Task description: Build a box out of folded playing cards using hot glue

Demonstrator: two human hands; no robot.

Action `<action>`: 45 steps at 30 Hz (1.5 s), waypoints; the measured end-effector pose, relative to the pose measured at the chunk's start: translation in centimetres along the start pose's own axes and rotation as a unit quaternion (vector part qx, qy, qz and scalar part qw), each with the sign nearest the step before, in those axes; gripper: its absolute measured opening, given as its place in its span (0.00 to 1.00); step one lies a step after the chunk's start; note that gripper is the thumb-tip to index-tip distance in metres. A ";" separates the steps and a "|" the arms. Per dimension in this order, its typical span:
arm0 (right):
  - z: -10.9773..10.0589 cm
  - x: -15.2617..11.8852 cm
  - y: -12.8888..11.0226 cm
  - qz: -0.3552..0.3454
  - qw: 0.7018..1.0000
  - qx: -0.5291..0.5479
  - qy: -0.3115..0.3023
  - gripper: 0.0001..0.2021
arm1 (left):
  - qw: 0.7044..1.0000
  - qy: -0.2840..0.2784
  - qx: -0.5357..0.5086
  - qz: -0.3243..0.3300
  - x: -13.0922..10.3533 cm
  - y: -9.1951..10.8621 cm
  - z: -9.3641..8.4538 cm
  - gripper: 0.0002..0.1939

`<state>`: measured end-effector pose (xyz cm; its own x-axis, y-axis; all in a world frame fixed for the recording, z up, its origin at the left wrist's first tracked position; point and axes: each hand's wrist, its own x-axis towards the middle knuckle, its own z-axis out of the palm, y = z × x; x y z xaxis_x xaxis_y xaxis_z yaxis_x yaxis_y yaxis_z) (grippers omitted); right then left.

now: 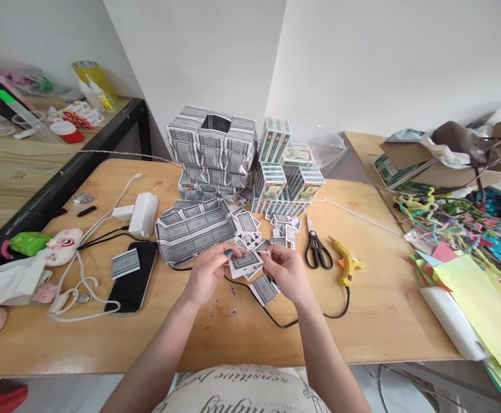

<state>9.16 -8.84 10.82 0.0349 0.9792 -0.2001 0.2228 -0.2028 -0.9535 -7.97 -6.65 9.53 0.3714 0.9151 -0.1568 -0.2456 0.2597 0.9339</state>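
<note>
Both hands meet at a playing card (pixel 245 263) with a grey patterned back, over the middle of the table. My left hand (pixel 206 274) pinches its left side, thumb on top. At the card's right edge, my right hand (pixel 285 272) is closed with fingertips together, and a small white-and-red piece shows there. Beneath and beside them lie loose playing cards (pixel 265 290), some face up. Just behind my left hand rests an open tray made of cards (pixel 194 229). Farther back stands a box built from folded cards (pixel 216 143) with an opening in its top.
Black-handled scissors (pixel 318 252) and a yellow glue gun (pixel 348 264) lie at the right; the gun's cord runs below my hands. Card packs (pixel 271 180) are stacked behind. A phone (pixel 136 281), cables and a white charger (pixel 143 214) occupy the left. Coloured paper (pixel 478 310) covers the far right.
</note>
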 end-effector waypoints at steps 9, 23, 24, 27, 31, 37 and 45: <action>0.4 -1.3 -0.6 -0.102 0.990 -0.096 0.009 0.11 | 0.988 0.044 0.150 0.002 0.5 0.9 0.6 0.11; 0.2 -1.1 0.8 -0.142 0.979 -0.141 0.037 0.07 | 0.972 0.106 0.194 0.077 -0.1 -0.5 1.1 0.08; 0.2 -1.0 1.1 -0.141 0.978 -0.148 0.032 0.09 | 0.969 0.099 0.212 0.085 -0.1 -0.5 1.1 0.10; 0.2 -0.9 1.9 -0.127 0.981 -0.146 0.017 0.12 | 0.940 0.048 0.323 0.102 -0.1 -0.4 0.9 0.07; 0.2 -1.0 2.1 -0.118 0.983 -0.138 0.012 0.10 | 0.894 0.008 0.434 0.114 0.1 -0.3 0.8 0.06; -0.1 -1.3 2.2 -0.080 0.994 -0.073 -0.019 0.08 | 0.871 -0.057 0.471 0.127 -0.1 -0.7 1.3 0.13; -0.5 -1.1 2.7 -0.019 0.997 0.038 -0.062 0.12 | 0.890 -0.007 0.438 0.123 -0.6 -2.1 2.2 0.15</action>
<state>10.19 -10.49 8.63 -0.0947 0.9781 -0.1855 0.1467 -0.1706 -0.9744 -5.67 -8.41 8.38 0.4163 0.9053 0.0850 0.4698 -0.2942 0.8323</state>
